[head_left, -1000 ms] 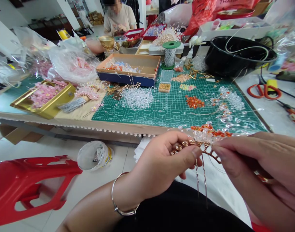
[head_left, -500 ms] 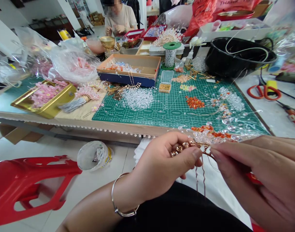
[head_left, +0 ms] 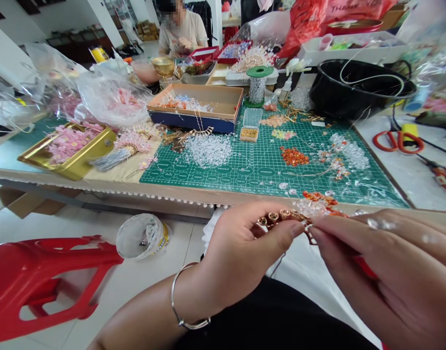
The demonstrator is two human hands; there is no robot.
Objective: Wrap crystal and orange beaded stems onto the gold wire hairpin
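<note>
Just in front of the table edge, my left hand (head_left: 240, 253) is closed around one end of a gold beaded hair comb (head_left: 284, 214), its thumb pressing from below. Fingertips of my right hand (head_left: 394, 257) pinch the same comb at its middle, close to the left thumb. Clear and orange beads (head_left: 313, 198) fan out on its far side. The fingers hide much of the comb, and whether the right fingertips also grip a wire cannot be made out. Beyond lies a green cutting mat (head_left: 252, 172) with piles of clear beads (head_left: 209, 149) and orange beads (head_left: 294, 156).
A cardboard box (head_left: 223, 104), a wire spool (head_left: 258, 87) and a black basin (head_left: 328, 92) stand behind the mat. Scissors (head_left: 396, 141) and pliers (head_left: 441, 170) lie right. A gold tin (head_left: 71, 165) holds pink flowers. Below are a bucket (head_left: 135, 238) and red stool (head_left: 44, 282).
The comb has turned in my hands, so its wavy prongs, which hung down before, are mostly out of sight. My right hand has shifted slightly left and down.
</note>
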